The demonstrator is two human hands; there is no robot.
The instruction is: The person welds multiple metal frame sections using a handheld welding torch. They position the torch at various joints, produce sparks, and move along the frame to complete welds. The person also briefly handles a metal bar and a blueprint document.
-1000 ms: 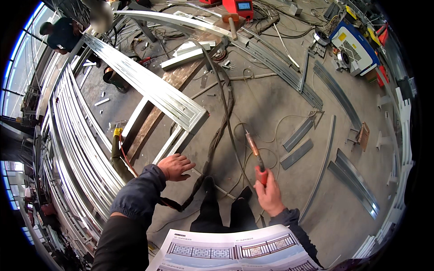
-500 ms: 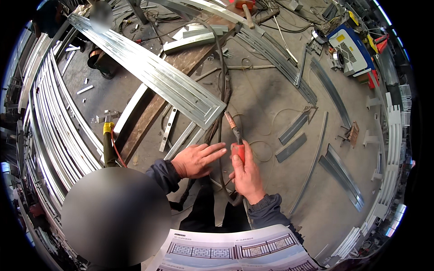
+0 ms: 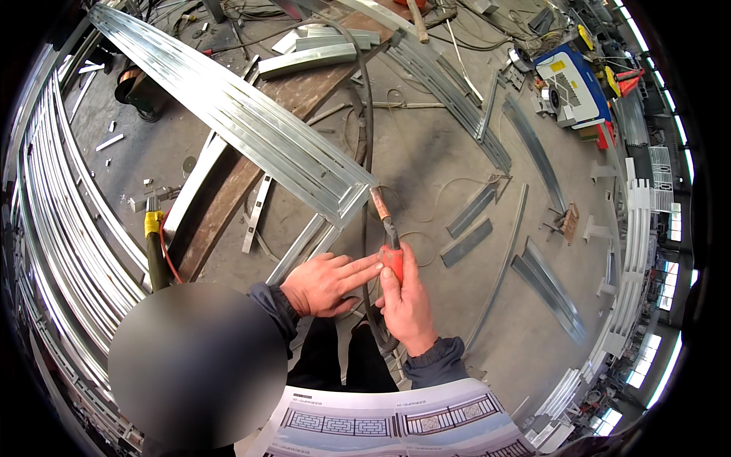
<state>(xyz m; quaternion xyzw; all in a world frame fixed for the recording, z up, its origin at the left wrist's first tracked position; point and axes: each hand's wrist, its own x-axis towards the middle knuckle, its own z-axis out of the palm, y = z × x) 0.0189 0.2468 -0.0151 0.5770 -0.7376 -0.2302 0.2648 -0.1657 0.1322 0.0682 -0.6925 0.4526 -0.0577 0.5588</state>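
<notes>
where the picture curves away at its far left, a stack of long, shiny galvanised steel rails [image 3: 53,228] lies in a bowed row along the concrete floor [image 3: 426,152]. just right of it stands a yellow-and-black handled tool with a red cord [image 3: 154,244], upright beside a brown wooden plank [image 3: 228,190] that runs up and to the right. across that plank lies a long ribbed channel of bright sheet steel [image 3: 228,114], slanting from the upper left down to its open end near the middle of the view.

below that end, the left hand [image 3: 324,283] reaches across with the palm down, its fingers stretched out straight and held together, gripping nothing; the fingertips [image 3: 373,265] touch the red handle of the torch. the right hand [image 3: 407,305] is wrapped around that red-handled welding torch with a copper-coloured nozzle [image 3: 384,228], thumb laid up along the handle, the nozzle pointing up and left to just beside the open end of the ribbed channel. whether the tip touches the metal cannot be told. a thick black cable [image 3: 367,122] runs from the hands up across the floor.

at the lower edge lies a white sheet printed with drawings of ornamental railings [image 3: 396,423]. further right, short grey steel offcuts [image 3: 468,228] lie apart on the floor, and at the upper right sits a blue-and-white boxy machine [image 3: 571,84].
</notes>
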